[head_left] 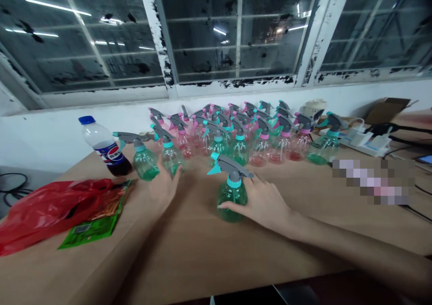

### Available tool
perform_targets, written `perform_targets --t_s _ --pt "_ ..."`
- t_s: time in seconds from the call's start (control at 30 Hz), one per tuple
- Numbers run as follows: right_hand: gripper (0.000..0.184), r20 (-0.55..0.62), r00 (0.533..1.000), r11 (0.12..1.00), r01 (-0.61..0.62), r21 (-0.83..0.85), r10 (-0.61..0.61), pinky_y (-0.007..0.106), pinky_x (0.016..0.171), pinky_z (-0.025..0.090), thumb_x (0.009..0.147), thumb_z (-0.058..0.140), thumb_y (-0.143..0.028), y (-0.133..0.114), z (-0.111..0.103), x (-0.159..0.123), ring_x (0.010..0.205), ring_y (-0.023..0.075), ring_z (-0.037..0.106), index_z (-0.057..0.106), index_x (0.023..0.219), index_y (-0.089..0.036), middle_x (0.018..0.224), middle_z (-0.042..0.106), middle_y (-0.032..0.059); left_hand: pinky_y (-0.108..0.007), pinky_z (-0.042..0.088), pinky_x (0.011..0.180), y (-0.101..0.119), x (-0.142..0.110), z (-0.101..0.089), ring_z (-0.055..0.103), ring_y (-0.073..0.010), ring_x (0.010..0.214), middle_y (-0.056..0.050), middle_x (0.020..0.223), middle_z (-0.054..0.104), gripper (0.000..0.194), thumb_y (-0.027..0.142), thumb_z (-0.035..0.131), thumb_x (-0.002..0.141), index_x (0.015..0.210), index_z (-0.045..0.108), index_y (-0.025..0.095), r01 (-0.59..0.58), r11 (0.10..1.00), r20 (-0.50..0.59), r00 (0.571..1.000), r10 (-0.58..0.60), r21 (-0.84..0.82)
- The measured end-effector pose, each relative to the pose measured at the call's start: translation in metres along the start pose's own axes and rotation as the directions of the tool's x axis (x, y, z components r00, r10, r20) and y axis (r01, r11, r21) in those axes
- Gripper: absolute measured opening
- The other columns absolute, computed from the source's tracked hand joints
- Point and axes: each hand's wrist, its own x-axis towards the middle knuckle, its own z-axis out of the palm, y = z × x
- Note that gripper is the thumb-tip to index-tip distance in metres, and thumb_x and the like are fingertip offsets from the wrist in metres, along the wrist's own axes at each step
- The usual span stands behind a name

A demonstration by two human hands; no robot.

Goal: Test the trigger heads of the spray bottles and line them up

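Note:
My right hand (266,201) is wrapped round the body of a green spray bottle (232,190) with a grey and turquoise trigger head. This bottle stands nearest me at the middle of the table, its thumb-side front partly covered. Farther left, my left hand (164,183) closes on another green spray bottle (173,155), fingers on its left side and thumb on its right; the palm hides part of its base. Just left of that hand stands one more green spray bottle (146,163), with some green liquid inside.
Several pink and green spray bottles (239,145) crowd along the wall. A Pepsi bottle (108,150), a red plastic bag (54,206) and a green packet (91,230) lie or stand left. At right are a white power strip (367,142), cables and a cardboard box (386,111).

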Motion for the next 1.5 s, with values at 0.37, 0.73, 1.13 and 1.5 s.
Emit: perform_targets --t_s 0.37,0.73,1.13,1.5 --pt "0.085 -0.012 0.999 0.997 -0.044 0.067 0.045 0.049 0.073 0.052 0.066 0.045 -0.083 0.03 -0.016 -0.011 0.102 0.0382 0.056 0.059 0.111 -0.012 0.107 0.062 0.02 -0.051 0.037 0.102 0.069 -0.105 0.029 0.041 -0.033 0.127 -0.013 0.137 0.045 0.083 0.063 0.063 0.073 0.139 0.031 0.023 -0.508 0.748 0.212 0.748 0.629 -0.428" --pt "0.055 0.12 0.993 0.681 -0.098 0.726 0.014 0.035 0.066 0.051 0.075 0.068 -0.044 0.078 -0.042 -0.013 0.079 0.0212 0.063 0.052 0.123 -0.025 0.096 0.067 0.0048 -0.056 0.045 0.091 0.128 -0.131 0.055 0.053 -0.0364 0.113 -0.016 0.12 0.054 0.087 0.059 0.072 0.064 0.132 0.038 0.017 -0.389 0.746 0.238 0.78 0.579 -0.541" --pt "0.023 -0.011 1.0 0.613 0.002 0.79 0.01 0.039 0.079 0.05 0.084 0.057 -0.039 0.083 -0.023 0.013 0.083 0.0213 0.063 0.066 0.103 -0.029 0.095 0.067 0.0026 -0.064 0.012 0.109 0.093 -0.091 0.057 0.019 -0.0377 0.14 -0.022 0.151 0.027 0.092 0.071 0.051 0.076 0.144 0.028 0.013 -0.639 0.75 0.324 0.683 0.655 -0.17" --pt "0.035 0.058 0.997 0.466 -0.024 0.885 -0.058 0.038 0.076 0.053 0.08 0.065 -0.038 0.098 0.0 0.049 0.077 0.0191 0.064 0.061 0.112 -0.025 0.095 0.068 0.0037 -0.059 0.022 0.109 0.086 -0.081 0.06 0.02 -0.0354 0.14 -0.018 0.153 0.024 0.079 0.069 0.042 0.084 0.141 0.037 0.016 -0.662 0.747 0.342 0.688 0.64 -0.063"
